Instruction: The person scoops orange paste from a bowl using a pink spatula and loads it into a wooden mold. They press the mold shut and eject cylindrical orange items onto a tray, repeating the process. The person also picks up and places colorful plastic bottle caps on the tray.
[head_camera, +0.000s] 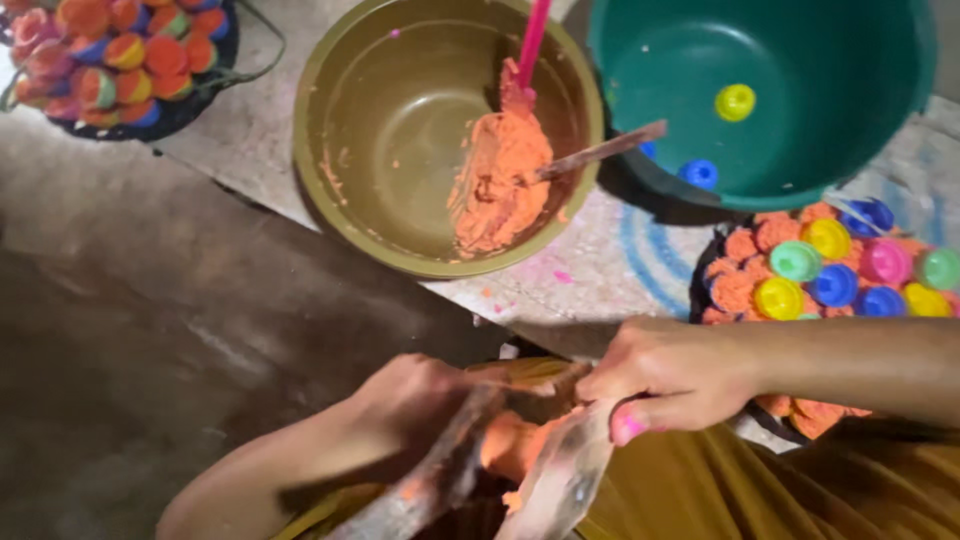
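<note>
Low in the head view, my left hand (415, 395) and my right hand (668, 375) both grip a clear plastic bag (560, 480) smeared with orange paste (510, 445). The left hand holds the bag's left side, the right pinches its upper right edge, with pink stains on the fingertips. Ahead stands an olive-brown bowl (350, 130) with a mound of orange dough (500, 180) against its right wall. A pink spoon (530, 50) and a wooden stick (600, 152) are stuck in the dough.
A green tub (880, 130) at the upper right holds yellow and blue small caps. A tray (830, 275) at right carries several coloured moulds and orange pieces. A dark basket (120, 60) of multicoloured balls sits at the upper left. Stained cloth covers the floor.
</note>
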